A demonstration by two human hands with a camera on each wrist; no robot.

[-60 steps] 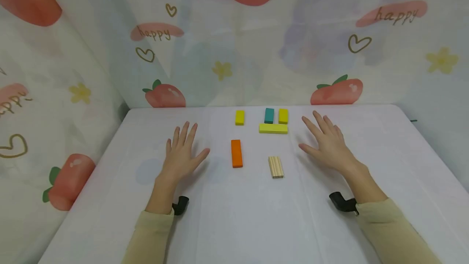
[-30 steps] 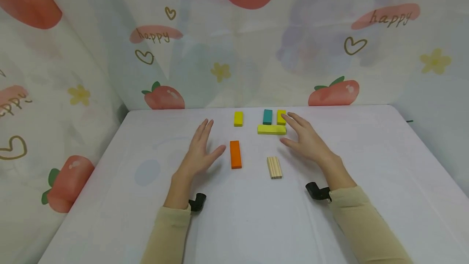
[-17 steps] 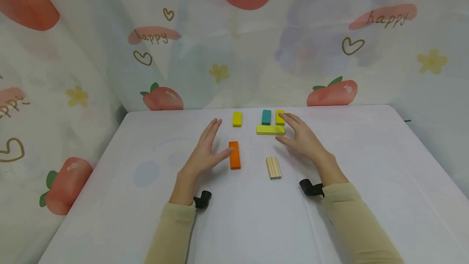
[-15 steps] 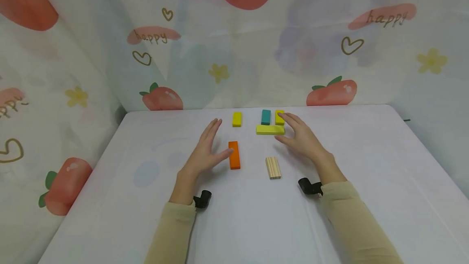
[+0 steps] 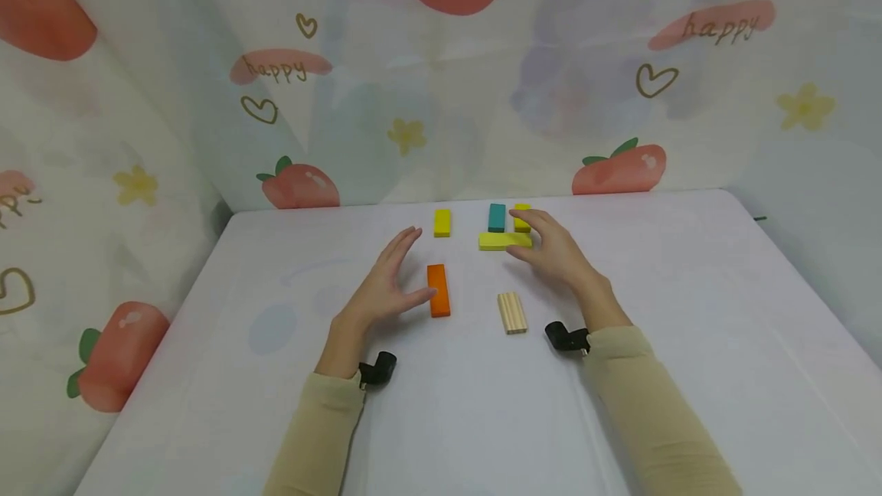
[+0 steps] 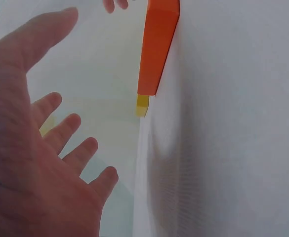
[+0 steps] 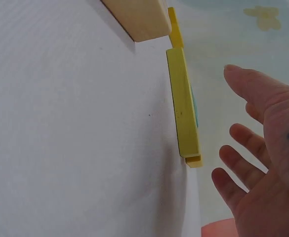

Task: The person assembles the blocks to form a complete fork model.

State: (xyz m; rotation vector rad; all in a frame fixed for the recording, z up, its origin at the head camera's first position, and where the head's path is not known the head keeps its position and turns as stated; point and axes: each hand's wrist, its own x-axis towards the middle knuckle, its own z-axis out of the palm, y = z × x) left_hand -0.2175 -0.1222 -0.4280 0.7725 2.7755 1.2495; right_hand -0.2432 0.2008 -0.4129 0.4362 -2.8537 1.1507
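Observation:
My left hand point(image 5: 380, 291) hovers just left of the orange block point(image 5: 438, 295), its thumb tip overlapping the block's edge in the head view. In the left wrist view its fingers point(image 6: 67, 131) are spread, with nothing between them. My right hand point(image 5: 556, 252) hangs over the right end of the long yellow-green block point(image 5: 498, 241), thumb and fingers apart and holding nothing. Its fingertips partly cover the right yellow block point(image 5: 522, 225) behind. A teal block point(image 5: 496, 218) stands beside that one. The ridged pale wooden block point(image 5: 512, 313) lies nearer, between the hands.
Another small yellow block point(image 5: 442, 223) sits near the back edge of the white-covered table point(image 5: 455, 419). Behind the table hangs a printed cloth point(image 5: 475, 113). A small black camera is worn at each wrist.
Over two seconds both hands have moved inward, the left toward the orange block and the right toward the yellow-green one. The view has shifted slightly; the blocks lie as before.

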